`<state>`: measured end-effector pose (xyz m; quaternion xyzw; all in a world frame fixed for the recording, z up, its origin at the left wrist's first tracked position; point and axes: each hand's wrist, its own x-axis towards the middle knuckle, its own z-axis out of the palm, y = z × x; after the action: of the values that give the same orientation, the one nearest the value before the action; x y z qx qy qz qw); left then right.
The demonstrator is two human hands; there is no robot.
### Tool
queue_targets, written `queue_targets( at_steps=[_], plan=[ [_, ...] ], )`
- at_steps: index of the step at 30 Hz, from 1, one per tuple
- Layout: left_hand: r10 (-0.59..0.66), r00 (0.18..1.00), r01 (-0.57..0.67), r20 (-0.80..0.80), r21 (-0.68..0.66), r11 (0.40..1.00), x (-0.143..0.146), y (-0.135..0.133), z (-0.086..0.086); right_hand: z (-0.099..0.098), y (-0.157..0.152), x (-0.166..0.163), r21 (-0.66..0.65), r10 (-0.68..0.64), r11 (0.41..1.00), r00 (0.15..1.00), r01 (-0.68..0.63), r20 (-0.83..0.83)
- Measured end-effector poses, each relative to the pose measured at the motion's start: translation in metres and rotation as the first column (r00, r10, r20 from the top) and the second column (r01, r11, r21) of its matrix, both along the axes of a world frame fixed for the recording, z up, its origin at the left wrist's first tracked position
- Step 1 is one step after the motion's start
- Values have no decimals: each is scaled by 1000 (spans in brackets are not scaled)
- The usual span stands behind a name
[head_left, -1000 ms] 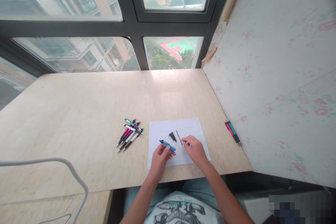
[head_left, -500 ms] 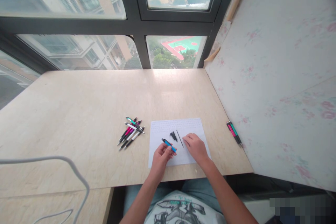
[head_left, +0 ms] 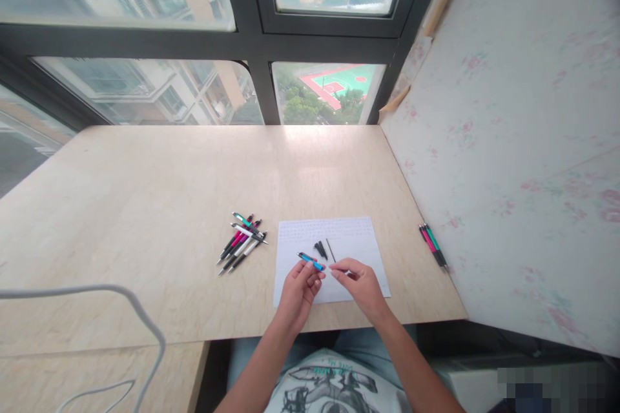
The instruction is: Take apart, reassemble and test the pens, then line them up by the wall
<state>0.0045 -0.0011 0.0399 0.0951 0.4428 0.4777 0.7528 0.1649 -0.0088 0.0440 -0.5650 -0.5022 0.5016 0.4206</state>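
Right hand (head_left: 360, 282), its grip unclear, has neared the left hand (head_left: 298, 292) pinching a blue barrel (head_left: 315, 264), black parts (head_left: 320, 250) unattached, lower centre.

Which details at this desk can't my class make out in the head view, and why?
All in the head view:
- Handwriting on the paper: too small to read.
- Part of the blue pen: covered by the left hand.
- Near end of the thin black rod: behind the right hand.
- Anything between the right fingertips: too small.
- Grey cable's ends: cut off by picture edges.
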Motion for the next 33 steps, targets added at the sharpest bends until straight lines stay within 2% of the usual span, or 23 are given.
queue_targets(
  at_steps=[11,22,26,29,33],
  plan=[
    [-25,998,26,64,-9,1000,4,-2,3,8,0,-1,96,56,993,996,-63,76],
    [-36,993,40,112,-31,999,5,-7,0,15,-1,-6,165,-1,986,981,-32,193],
    [-5,989,13,150,-51,999,4,-7,-2,10,1,-3,148,-3,988,969,-35,248],
    [89,976,-66,198,-117,991,1,-4,-2,-1,3,1,139,-47,990,916,-9,400],
    [204,926,-127,317,-246,961,-4,0,2,-17,0,3,71,-31,997,715,-26,698]
  ],
)
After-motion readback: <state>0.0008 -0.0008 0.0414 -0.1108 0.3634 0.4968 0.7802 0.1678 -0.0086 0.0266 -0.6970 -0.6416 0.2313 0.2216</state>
